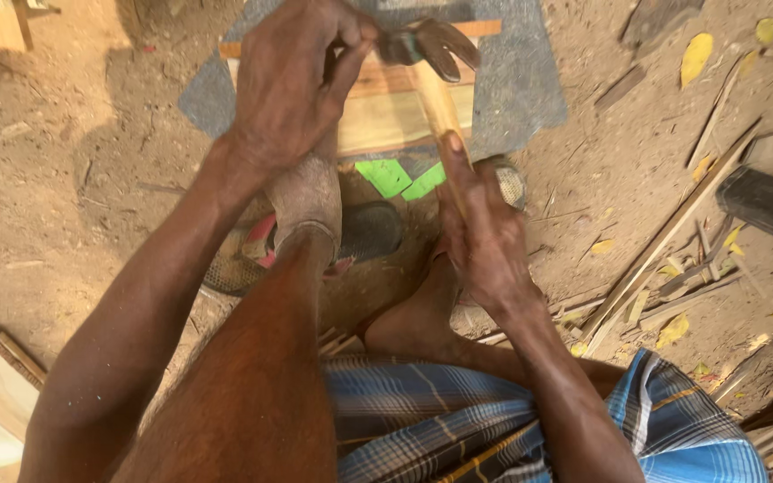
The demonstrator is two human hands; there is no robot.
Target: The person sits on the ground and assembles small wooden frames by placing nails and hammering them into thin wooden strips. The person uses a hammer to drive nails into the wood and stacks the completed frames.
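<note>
- The dirt floor (73, 179) is strewn with wood offcuts (673, 250) and yellow leaves (696, 57); a grey mat (521, 89) is laid on it ahead of the person.
- A pale wooden board (395, 116) with reddish strips is seen lying on the mat, just beyond the feet.
- A worn sandal (369, 231) is seen beneath the left foot, and two green scraps (400, 177) lie between the sandal and the board.
- The hammer (431, 54) is clamped at its wooden handle by the right hand (485, 241), with the metal head held over the board's near edge.
- The left hand (293, 80) is pinched together at the hammer head, apparently steadying something small there; whether it is a nail cannot be told.
- The step in hand is judged to be a nailing start: a short, controlled tap is called for, with the fingertips kept clear of the head.
</note>
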